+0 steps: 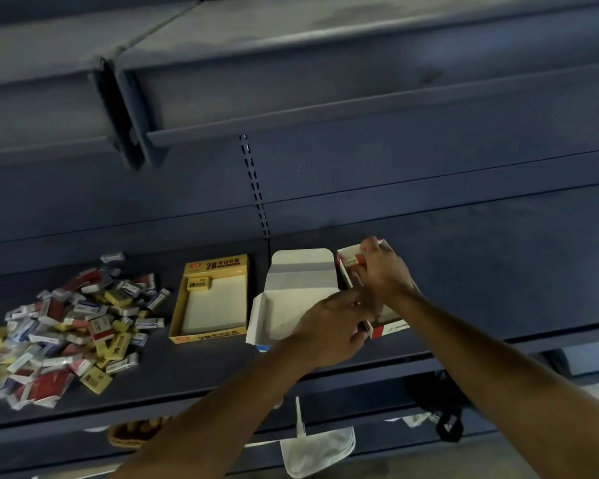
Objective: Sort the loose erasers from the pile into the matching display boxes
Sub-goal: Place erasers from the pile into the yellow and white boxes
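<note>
The right hand (386,274) is seen reaching into the far end of the red box (389,329), its fingers curled round a white eraser (350,259) with a red band. The eraser is held with its long axis running left to right along the box's back wall, its right end hidden under the hand. The left hand (329,326) is held at the box's near left corner with its fingers bent; whether anything is gripped there cannot be told. The red box is of thin card, white with red trim, and is largely covered by both wrists. Just to its left an open white box (256,319) of folded card is set, its lid flap raised at the back. Next comes a shallow yellow box (204,337), printed with "2B", in which one yellow block (199,283) is laid at the far left corner, lengthwise left to right. Well apart, at the left, the pile (73,326) of small wrapped rectangular erasers in red, yellow, blue and white is heaped, pointing every way. All is carried on a dark blue metal shelf (194,368).
</note>
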The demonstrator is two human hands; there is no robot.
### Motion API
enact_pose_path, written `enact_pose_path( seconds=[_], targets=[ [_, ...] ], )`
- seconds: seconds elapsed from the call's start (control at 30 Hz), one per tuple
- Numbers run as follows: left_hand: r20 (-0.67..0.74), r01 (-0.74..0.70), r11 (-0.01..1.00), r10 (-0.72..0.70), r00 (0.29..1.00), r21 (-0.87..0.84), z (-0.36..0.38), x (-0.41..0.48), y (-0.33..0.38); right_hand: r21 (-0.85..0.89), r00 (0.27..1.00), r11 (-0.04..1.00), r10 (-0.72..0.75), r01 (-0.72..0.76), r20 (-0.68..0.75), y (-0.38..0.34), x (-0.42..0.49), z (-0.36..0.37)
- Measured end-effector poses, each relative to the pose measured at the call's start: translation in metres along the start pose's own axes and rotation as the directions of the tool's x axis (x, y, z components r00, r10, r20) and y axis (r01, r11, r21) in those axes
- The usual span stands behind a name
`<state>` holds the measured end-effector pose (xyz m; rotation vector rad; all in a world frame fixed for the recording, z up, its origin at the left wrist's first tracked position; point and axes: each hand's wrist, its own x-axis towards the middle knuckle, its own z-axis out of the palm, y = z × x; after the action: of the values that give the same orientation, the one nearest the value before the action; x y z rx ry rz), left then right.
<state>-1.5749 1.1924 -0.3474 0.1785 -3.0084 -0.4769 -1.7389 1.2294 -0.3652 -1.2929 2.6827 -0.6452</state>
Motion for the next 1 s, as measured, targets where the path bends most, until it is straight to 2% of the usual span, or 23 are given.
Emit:
enact_pose_path(
  seconds=[0.2, 0.4, 0.47, 0.57, 0.67, 0.77, 0.87, 1.0],
  targets=[
    [-0.016, 0.0, 1.0, 0.0, 1.0, -0.021, 0.003, -0.001, -0.001, -0.061, 0.998, 0.997, -0.056, 0.055, -0.015, -0.002, 0.0, 0.001],
    [-0.087, 0.022, 0.997, -0.028, 0.996, -0.071, -0.001, -0.005, -0.006, -0.024, 0.999, 1.0, -0.007, 0.006, -0.041, -0.007, 0.001, 0.002],
    [-0.161, 0.086, 0.995, -0.094, 0.982, -0.057, -0.01, -0.007, -0.011, -0.004, 0.997, 1.0, -0.015, 0.014, -0.07, -0.014, 0.002, 0.002],
    [-0.199, 0.265, 0.964, -0.261, 0.945, -0.003, -0.024, -0.015, -0.026, 0.008, 0.994, 0.998, -0.066, 0.067, -0.09, -0.031, 0.0, 0.006],
    [-0.283, 0.389, 0.918, -0.353, 0.892, 0.08, -0.036, -0.032, -0.043, 0.102, 0.985, 0.986, -0.122, 0.134, -0.119, -0.061, -0.007, 0.012],
    [-0.358, 0.468, 0.879, -0.409, 0.839, 0.093, -0.046, -0.056, -0.061, 0.118, 0.96, 0.961, -0.231, 0.251, -0.159, -0.1, -0.017, 0.016],
    [-0.375, 0.529, 0.847, -0.474, 0.796, 0.053, -0.058, -0.082, -0.083, 0.163, 0.932, 0.921, -0.334, 0.354, -0.141, -0.14, -0.027, 0.024],
    [-0.385, 0.58, 0.811, -0.512, 0.768, 0.08, -0.076, -0.126, -0.113, 0.221, 0.92, 0.894, -0.379, 0.391, -0.095, -0.193, -0.038, 0.043]
  ],
)
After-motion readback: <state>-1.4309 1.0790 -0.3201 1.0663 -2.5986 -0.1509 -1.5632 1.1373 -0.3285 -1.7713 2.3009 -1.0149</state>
